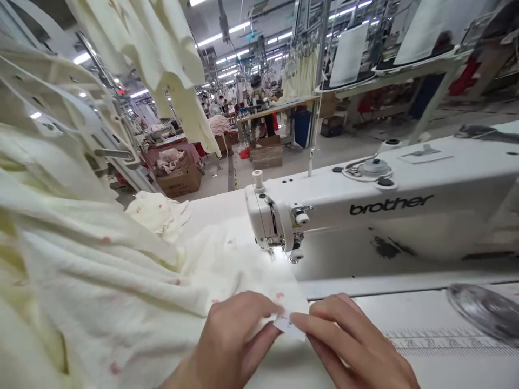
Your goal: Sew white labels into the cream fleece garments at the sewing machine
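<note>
Between my two hands is a small white label with faint print, held over the edge of pale yellow fabric with small pink motifs. My left hand pinches the label's left end between thumb and fingertips. On its right part press the fingers of my right hand, bent and close together. Just beyond my hands stands a white sewing machine, its lit needle area above the fabric. How far my fingers also grip the cloth beneath is hidden.
Pale yellow garments hang at upper left, with more cloth heaped along the left side. A printed ruler strip and a clear round object are at right. Thread cones stand behind the machine; cardboard boxes sit on the floor.
</note>
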{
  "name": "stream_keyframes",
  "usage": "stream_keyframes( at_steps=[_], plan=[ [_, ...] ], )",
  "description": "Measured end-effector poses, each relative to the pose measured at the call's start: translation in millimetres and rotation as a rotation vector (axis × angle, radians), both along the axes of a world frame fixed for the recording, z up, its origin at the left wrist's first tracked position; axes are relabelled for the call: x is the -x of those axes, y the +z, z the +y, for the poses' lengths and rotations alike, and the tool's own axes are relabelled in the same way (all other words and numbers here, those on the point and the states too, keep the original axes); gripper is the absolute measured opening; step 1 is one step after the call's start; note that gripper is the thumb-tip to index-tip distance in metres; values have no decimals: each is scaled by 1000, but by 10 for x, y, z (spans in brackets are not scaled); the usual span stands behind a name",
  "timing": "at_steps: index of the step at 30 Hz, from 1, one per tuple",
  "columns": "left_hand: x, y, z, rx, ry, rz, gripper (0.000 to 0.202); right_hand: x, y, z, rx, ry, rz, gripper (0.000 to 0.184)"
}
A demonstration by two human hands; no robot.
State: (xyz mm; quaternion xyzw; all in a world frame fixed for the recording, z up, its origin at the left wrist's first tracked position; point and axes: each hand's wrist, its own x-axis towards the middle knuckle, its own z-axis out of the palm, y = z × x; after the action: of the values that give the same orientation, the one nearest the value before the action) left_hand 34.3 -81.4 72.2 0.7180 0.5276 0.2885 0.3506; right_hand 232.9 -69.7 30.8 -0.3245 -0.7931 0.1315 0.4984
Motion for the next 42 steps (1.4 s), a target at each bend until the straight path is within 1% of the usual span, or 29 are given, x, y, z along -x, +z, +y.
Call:
stream_keyframes(
  at_steps=[2, 3, 4, 5, 6, 7, 8, 9, 11, 13, 14, 16, 19, 22, 24, 25, 26, 28, 30, 31, 32, 33, 34, 36, 39, 42],
  plan=[
    [31, -34, 39, 377, 72, -225, 41, 19, -42, -21, -40, 23, -17, 34],
    [35, -39, 65, 575, 85, -356, 46, 30, -87, -36, -56, 30, -28, 34],
    [30, -40, 89, 734, 91, -472, 47, 42, -135, -50, -61, 35, -34, 34],
    [16, -43, 108, 834, 105, -561, 46, 56, -181, -60, -46, 39, -37, 35],
    [-6, -49, 120, 868, 135, -617, 46, 71, -219, -66, -1, 33, -23, 36],
    [-32, -60, 126, 851, 182, -643, 47, 88, -245, -69, 80, 21, 20, 36],
    [-60, -77, 125, 815, 227, -648, 47, 107, -258, -68, 199, 22, 86, 34],
    [-88, -98, 118, 777, 261, -646, 48, 127, -259, -65, 350, 44, 162, 29],
    [-133, -145, 91, 714, 291, -639, 48, 170, -231, -59, 681, 136, 314, 19],
    [-156, -182, 65, 683, 287, -631, 45, 216, -185, -55, 939, 212, 414, 29],
    [-158, -191, 57, 671, 278, -617, 44, 235, -163, -53, 1017, 213, 444, 33],
    [-146, -185, 56, 618, 267, -540, 41, 260, -139, -48, 1075, 170, 462, 37],
    [-123, -124, 92, 527, 238, -366, 36, 240, -161, -30, 1051, 188, 389, 37],
    [-142, -48, 175, 587, 160, -249, 27, 149, -226, 2, 1018, 230, 296, 34],
    [-173, -26, 281, 595, 142, -174, 24, 60, -283, 35, 942, 176, 234, 30],
    [-186, -33, 352, 566, 153, -130, 22, 14, -321, 55, 859, 122, 194, 26],
    [-191, -54, 434, 526, 175, -87, 20, -28, -366, 76, 744, 60, 141, 22],
    [-171, -144, 608, 460, 225, -16, 18, -84, -484, 110, 420, -51, -7, 16],
    [-109, -277, 758, 433, 262, 29, 17, -86, -622, 118, 103, -102, -178, 18],
    [-69, -343, 812, 436, 270, 42, 16, -69, -689, 110, -7, -110, -251, 19],
    [-31, -400, 849, 442, 269, 49, 16, -44, -746, 94, -73, -114, -312, 19],
    [0, -440, 870, 449, 264, 54, 16, -18, -789, 74, -100, -113, -360, 20],
    [20, -460, 880, 456, 257, 55, 16, 5, -816, 56, -94, -105, -397, 20],
    [16, -447, 880, 474, 240, 37, 16, 22, -816, 40, -43, -73, -424, 20],
    [-80, -388, 892, 504, 234, -9, 14, -22, -723, 117, 55, -70, -339, 21],
    [-185, -419, 939, 519, 258, -19, 11, -78, -630, 285, 101, -149, -248, 23]
  ],
)
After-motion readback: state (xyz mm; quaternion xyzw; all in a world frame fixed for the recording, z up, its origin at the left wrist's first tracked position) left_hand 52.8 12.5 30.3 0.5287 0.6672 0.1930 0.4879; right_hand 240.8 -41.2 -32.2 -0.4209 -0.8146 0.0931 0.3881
